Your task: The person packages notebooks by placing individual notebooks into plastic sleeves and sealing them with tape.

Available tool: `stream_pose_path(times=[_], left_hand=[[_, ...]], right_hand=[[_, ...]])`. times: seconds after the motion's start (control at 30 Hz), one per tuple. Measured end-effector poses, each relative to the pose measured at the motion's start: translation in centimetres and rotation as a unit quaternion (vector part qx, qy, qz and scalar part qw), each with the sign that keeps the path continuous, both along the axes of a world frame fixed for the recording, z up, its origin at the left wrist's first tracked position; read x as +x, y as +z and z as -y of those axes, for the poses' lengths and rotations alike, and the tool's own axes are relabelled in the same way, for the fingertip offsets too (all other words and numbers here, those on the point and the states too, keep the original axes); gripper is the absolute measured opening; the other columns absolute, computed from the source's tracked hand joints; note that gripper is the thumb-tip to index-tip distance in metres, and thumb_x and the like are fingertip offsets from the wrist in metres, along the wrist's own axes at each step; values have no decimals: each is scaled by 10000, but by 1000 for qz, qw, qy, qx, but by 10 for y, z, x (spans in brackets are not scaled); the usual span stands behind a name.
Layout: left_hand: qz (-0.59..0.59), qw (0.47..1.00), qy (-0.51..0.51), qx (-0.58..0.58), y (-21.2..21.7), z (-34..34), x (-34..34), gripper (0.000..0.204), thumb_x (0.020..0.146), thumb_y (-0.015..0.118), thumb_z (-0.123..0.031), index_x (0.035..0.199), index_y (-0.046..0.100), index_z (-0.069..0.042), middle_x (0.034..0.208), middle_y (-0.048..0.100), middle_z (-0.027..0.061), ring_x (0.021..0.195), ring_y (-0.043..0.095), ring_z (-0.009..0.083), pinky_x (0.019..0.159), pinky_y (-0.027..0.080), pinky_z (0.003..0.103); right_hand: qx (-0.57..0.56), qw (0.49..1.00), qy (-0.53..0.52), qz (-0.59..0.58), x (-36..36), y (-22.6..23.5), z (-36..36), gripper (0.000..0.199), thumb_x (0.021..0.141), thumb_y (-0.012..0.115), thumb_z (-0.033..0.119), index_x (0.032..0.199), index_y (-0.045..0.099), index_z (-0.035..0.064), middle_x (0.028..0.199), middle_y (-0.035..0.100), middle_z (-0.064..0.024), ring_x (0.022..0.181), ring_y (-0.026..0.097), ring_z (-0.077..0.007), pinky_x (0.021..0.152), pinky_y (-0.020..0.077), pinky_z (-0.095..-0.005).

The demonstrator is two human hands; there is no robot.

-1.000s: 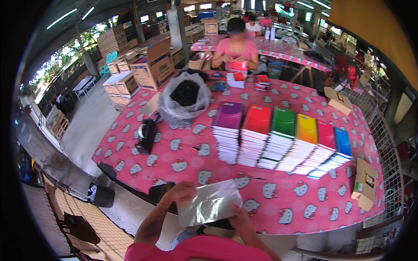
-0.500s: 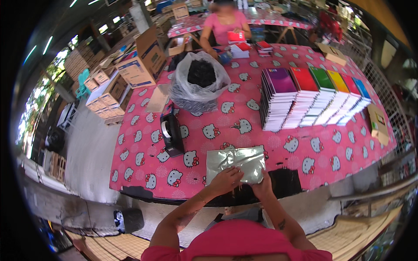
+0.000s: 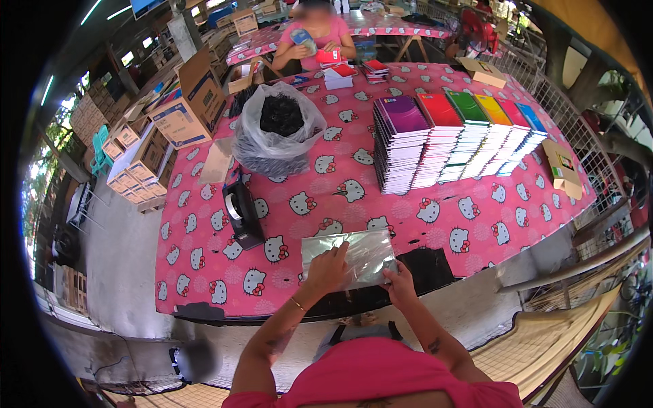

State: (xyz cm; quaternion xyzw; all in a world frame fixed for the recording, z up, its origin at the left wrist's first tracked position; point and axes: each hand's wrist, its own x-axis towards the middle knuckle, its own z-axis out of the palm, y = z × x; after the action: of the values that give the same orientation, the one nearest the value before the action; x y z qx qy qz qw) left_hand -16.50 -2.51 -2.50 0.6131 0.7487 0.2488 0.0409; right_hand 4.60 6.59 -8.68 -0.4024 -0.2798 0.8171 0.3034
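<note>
A clear shiny plastic sleeve [image 3: 357, 249] lies flat near the front edge of the table, which is covered with a pink cartoon-cat cloth [image 3: 292, 204]. My left hand [image 3: 328, 266] presses on the sleeve's lower left part, fingers spread over it. My right hand [image 3: 399, 280] pinches the sleeve's lower right corner. A black tape dispenser [image 3: 241, 211] stands just to the left of the sleeve. Behind it rise slanted stacks of notebooks [image 3: 449, 132] with purple, red, green, yellow and blue covers.
A clear bag of black items [image 3: 279, 129] sits at the back left. A person in pink [image 3: 314, 34] works at the table's far end beside small red booklets [image 3: 338, 71]. Cardboard boxes [image 3: 183, 112] are piled left; a small box [image 3: 562, 168] lies right.
The sleeve came down from in front of my chest onto the table. My view has tilted down and closer, and both hands now rest on the sleeve's near edge.
</note>
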Motion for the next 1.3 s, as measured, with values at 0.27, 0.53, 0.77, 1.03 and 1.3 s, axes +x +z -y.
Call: stream_pose_path(times=[0.27, 0.53, 0.77, 1.03, 1.3], left_hand=[[-36, 998, 59, -10, 63, -44, -137, 265, 890, 607, -190, 1134, 593, -90, 846, 683, 204, 787, 662, 436, 683, 508, 537], [135, 990, -20, 26, 42, -60, -25, 371, 840, 717, -327, 1137, 682, -107, 1012, 692, 191, 943, 667, 353, 867, 524, 435], [-50, 997, -19, 52, 3, 0, 51, 374, 886, 654, -348, 1155, 653, -88, 1276, 555, 236, 1199, 499, 447, 982, 428, 515], [44, 996, -77, 4, -17, 4, 46, 345, 877, 679, -258, 1172, 651, -82, 1097, 617, 143, 1064, 590, 317, 916, 459, 472], [48, 995, -85, 7, -9, 2, 73, 368, 878, 693, -283, 1193, 644, -98, 1117, 622, 143, 1024, 613, 338, 871, 515, 426]], right_hand=[[85, 993, 64, 40, 30, 6, -16, 235, 894, 656, 8, 1120, 596, 28, 880, 622, -18, 777, 628, -121, 674, 527, -282], [14, 997, -13, 80, 6, -20, 2, 271, 901, 624, 52, 1171, 608, 75, 959, 635, -30, 853, 613, -128, 764, 542, -326], [-45, 997, 44, 34, 22, 30, 12, 391, 924, 573, 26, 1314, 551, 14, 1156, 634, -101, 1034, 636, -188, 888, 568, -362], [35, 996, 41, 69, 25, -1, 17, 393, 953, 613, 53, 1325, 515, -27, 1171, 637, -111, 1037, 651, -191, 883, 578, -355], [36, 996, 82, 1, 31, 4, 19, 352, 979, 588, 63, 1309, 525, -43, 1178, 639, -96, 1053, 646, -174, 917, 569, -337]])
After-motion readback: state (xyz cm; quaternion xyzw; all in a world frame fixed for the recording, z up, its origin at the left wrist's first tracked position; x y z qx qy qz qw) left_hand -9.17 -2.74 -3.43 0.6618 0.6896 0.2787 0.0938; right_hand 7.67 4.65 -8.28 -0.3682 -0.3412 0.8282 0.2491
